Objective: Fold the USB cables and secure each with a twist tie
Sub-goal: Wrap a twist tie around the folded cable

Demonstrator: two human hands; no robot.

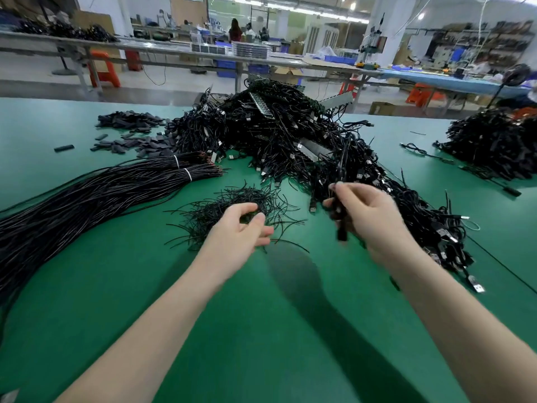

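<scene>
A big tangled heap of black USB cables (290, 135) covers the middle of the green table (261, 330) and trails toward the right. In front of it lies a loose pile of thin black twist ties (220, 210). My right hand (369, 216) grips a folded black USB cable (340, 205) upright; its lower end sticks out below my fingers and the picture is blurred there. My left hand (244, 228) hovers over the near edge of the tie pile with thumb and fingers curved toward each other; whether a tie is between them is not visible.
Long black wire bundles (87, 199) bound with white ties stretch across the left. Small black plastic shells (130, 132) are scattered at the back left. A second cable heap (499, 144) sits at the far right. Workbenches and a person stand beyond the table.
</scene>
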